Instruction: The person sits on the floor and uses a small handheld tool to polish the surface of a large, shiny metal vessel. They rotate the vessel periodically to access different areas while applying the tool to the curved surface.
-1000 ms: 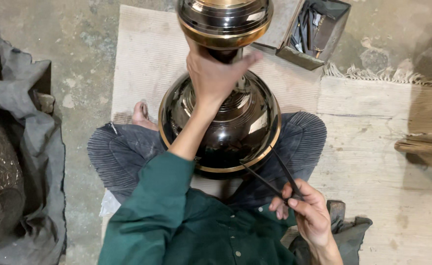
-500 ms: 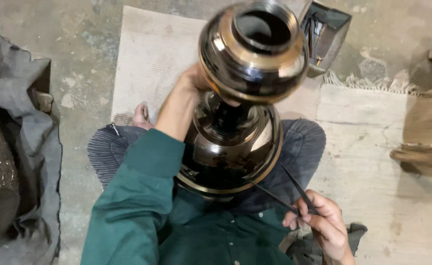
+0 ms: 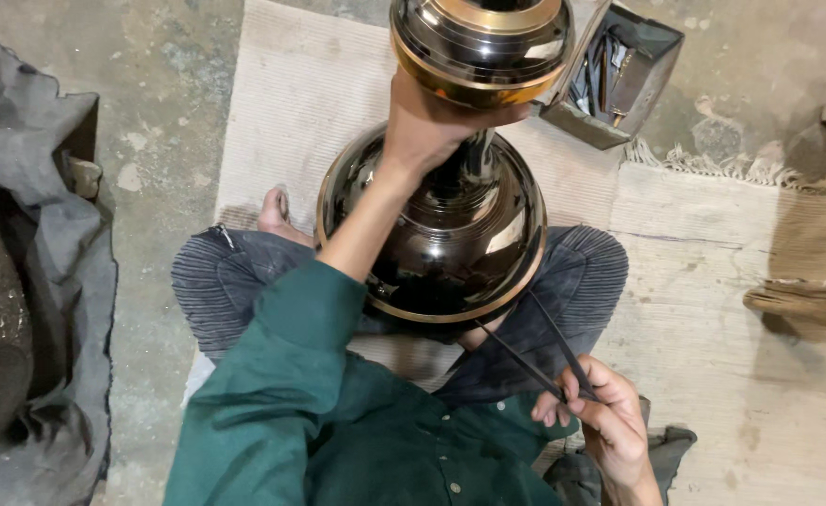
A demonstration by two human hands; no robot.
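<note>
The person sits cross-legged on a pale mat [image 3: 291, 103] with a tall dark metal vase [image 3: 450, 225] standing upright in the lap. Its round polished body rests between the knees, ringed by a brass band low down, and its wide mouth with a second brass band rises near the top edge of the view.

The left hand [image 3: 427, 122] is wrapped around the narrow neck just under that mouth, fingers closed on it, the green sleeve [image 3: 272, 375] reaching up across the vase's body.

The right hand [image 3: 605, 426] sits low at the right, well apart from the neck and near the vase's lower rim. Its fingers are pinched shut on 2 thin dark rods [image 3: 535, 342], which spread apart as they run up and left; whether their tips touch the vase or stop just beside it cannot be told.

Behind the vase, an open metal box [image 3: 643, 75] with small tools lies on the concrete floor [image 3: 150, 159], touching the mat's far edge. A grey cloth [image 3: 66, 234] is heaped at the left. A bare foot [image 3: 277, 215] shows beside the vase's left flank.
</note>
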